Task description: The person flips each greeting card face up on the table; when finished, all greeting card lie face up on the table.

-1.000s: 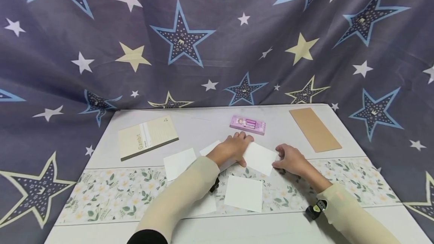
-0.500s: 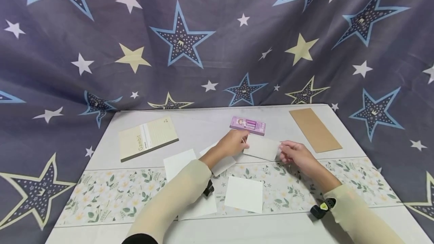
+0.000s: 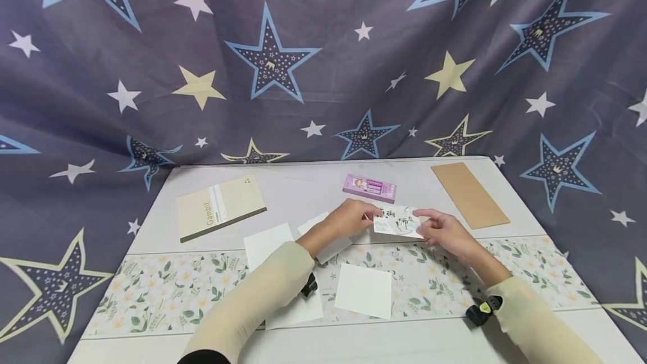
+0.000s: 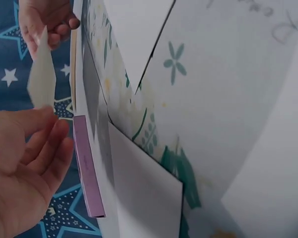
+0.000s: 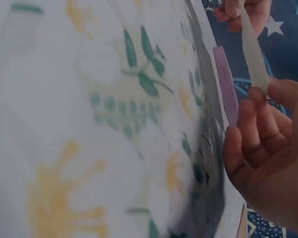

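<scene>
Left hand (image 3: pixel 350 217) and right hand (image 3: pixel 446 232) pinch lettered white card (image 3: pixel 396 227) (opposite edges); uneven pull could crease it.

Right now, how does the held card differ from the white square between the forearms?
The held card shows dark characters; the white square looks blank. The held card is tilted up between left hand and right hand; the white square lies flat. Both are thin and white.
</scene>
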Demonstrator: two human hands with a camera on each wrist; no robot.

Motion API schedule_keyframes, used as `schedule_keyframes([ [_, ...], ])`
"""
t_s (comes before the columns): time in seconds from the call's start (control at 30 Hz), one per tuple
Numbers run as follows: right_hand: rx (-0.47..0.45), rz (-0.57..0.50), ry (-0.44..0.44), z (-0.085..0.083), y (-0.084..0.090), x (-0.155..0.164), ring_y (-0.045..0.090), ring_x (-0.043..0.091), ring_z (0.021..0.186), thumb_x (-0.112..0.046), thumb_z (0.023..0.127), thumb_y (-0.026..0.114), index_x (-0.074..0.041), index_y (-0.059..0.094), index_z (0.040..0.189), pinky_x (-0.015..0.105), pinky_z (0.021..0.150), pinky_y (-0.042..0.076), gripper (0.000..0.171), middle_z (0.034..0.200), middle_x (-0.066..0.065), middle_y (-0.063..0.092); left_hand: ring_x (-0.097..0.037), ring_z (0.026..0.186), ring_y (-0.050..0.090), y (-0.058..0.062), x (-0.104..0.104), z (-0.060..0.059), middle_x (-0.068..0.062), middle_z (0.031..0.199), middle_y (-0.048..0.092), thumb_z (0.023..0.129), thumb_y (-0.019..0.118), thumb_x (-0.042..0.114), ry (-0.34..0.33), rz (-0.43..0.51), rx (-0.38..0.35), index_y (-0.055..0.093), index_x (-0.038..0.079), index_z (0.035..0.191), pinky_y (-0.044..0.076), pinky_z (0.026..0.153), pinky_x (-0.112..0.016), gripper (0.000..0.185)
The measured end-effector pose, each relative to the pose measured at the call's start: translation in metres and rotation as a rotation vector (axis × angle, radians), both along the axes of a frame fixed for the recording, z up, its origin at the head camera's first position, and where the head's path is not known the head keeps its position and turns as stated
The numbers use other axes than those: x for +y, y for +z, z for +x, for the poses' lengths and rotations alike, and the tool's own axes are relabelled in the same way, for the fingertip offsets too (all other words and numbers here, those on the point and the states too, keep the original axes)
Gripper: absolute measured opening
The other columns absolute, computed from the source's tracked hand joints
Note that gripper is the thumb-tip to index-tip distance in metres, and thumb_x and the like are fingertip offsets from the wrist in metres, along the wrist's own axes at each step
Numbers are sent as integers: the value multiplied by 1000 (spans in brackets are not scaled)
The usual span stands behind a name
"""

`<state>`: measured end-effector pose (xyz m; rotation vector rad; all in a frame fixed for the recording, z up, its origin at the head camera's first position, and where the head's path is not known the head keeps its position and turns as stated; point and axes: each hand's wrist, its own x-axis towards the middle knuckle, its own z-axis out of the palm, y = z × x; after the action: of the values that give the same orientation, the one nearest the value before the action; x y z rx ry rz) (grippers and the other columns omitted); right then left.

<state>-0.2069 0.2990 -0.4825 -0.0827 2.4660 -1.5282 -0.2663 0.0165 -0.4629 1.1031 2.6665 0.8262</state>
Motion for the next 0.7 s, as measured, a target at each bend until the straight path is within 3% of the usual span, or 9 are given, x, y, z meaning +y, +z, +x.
schedule_keyframes([
  [0.17,101,152,101,-5,1,6,55,11,66,-12,94,70,-2,45,150,24,56,47,63,86,7,67,-5,78,61,-2,4,3,-1,106,76,101,65,18,-62,-76,-39,62,15,141,50,72,-16,40],
  [0.33,183,249,173,-9,0,12,51,7,63,-10,93,71,1,44,150,23,54,44,64,85,5,66,-3,76,60,-9,13,6,5,88,71,95,73,21,-62,-127,-60,57,14,145,50,73,-15,53],
  [0.5,184,324,192,-13,-2,17,51,7,63,-10,93,71,0,45,151,24,55,44,64,84,2,65,-5,69,54,-11,22,7,8,77,63,93,73,22,-53,-169,-32,59,15,142,46,68,-16,51],
  [0.7,173,365,209,-22,-3,19,51,9,64,-13,94,71,-2,45,151,24,55,44,64,84,1,64,-8,73,54,-10,27,4,6,76,61,94,72,25,-24,-222,-30,53,13,148,46,76,-21,59],
])
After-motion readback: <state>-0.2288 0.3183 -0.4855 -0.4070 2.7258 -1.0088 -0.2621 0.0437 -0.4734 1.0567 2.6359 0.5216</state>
